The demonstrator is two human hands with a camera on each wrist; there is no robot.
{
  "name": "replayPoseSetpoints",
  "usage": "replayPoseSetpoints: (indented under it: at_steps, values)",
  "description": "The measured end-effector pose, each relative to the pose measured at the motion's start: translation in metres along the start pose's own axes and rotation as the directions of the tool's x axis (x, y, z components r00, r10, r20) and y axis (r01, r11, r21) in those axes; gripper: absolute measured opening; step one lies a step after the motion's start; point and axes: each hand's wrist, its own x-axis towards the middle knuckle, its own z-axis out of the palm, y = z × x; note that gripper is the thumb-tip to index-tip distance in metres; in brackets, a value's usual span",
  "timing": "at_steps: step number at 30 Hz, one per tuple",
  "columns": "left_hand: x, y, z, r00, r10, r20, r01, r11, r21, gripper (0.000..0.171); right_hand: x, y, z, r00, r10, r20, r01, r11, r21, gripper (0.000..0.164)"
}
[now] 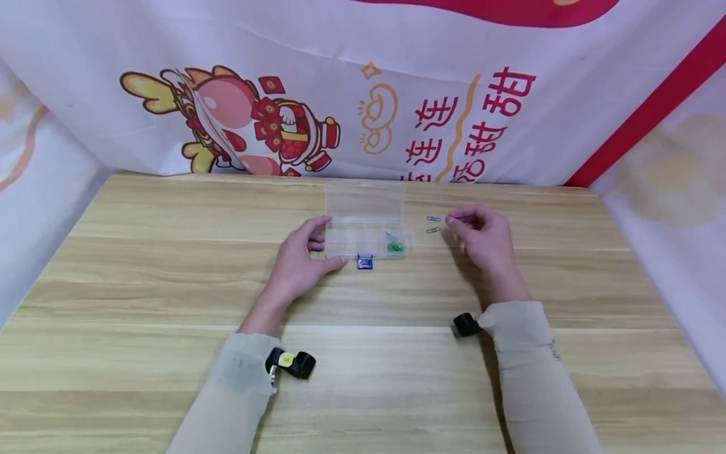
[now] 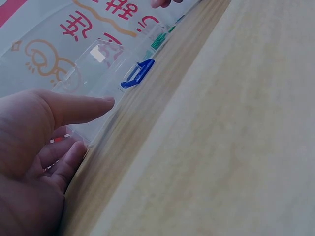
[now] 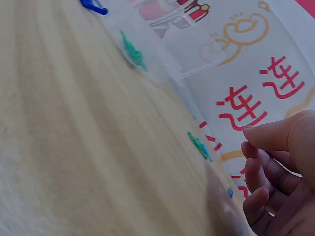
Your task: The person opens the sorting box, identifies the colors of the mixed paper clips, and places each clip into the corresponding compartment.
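Observation:
A clear plastic compartment box (image 1: pixel 355 239) lies on the table with its transparent lid (image 1: pixel 365 200) raised at the back. Its blue latch (image 1: pixel 365 262) hangs at the front edge. Green paper clips (image 1: pixel 394 244) lie in the right-hand compartment. My left hand (image 1: pixel 300 257) holds the box's left end, thumb along the front and fingers at the side and back. Right of the box, a blue paper clip (image 1: pixel 433 219) and a green paper clip (image 1: pixel 433 230) lie on the wood. Just beside them hovers my right hand (image 1: pixel 481 238), fingers loosely bent, with nothing visible between thumb and forefinger (image 3: pixel 251 147).
Another small blue piece (image 3: pixel 230 192) lies under my right hand in the right wrist view. A printed cloth (image 1: pixel 317 38) hangs along the table's back edge. The wooden table (image 1: pixel 386 378) extends toward me between my forearms, which wear black wrist cameras (image 1: pixel 467 324).

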Motion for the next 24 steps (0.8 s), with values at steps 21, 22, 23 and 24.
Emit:
replayPoseSetpoints:
  at_steps: [21,22,23,24]
  values:
    - [-0.001,0.000,0.000,1.000,-0.008,-0.003,0.008,1.000,0.016,0.081,0.025,-0.005,0.025,0.995,-0.094,-0.028,0.079,0.939,-0.336,0.019]
    - [-0.001,0.000,0.000,1.000,-0.007,-0.001,0.007,1.000,0.017,0.081,0.025,-0.006,0.025,0.996,-0.079,-0.033,0.063,0.937,-0.343,0.018]
    - [-0.001,0.001,0.000,1.000,-0.009,-0.001,0.009,1.000,0.015,0.081,0.025,-0.007,0.025,0.997,-0.064,-0.037,0.047,0.936,-0.350,0.017]
    - [-0.001,0.001,0.000,1.000,-0.009,0.002,0.009,1.000,0.014,0.081,0.024,-0.008,0.025,0.998,-0.049,-0.040,0.032,0.934,-0.357,0.017]
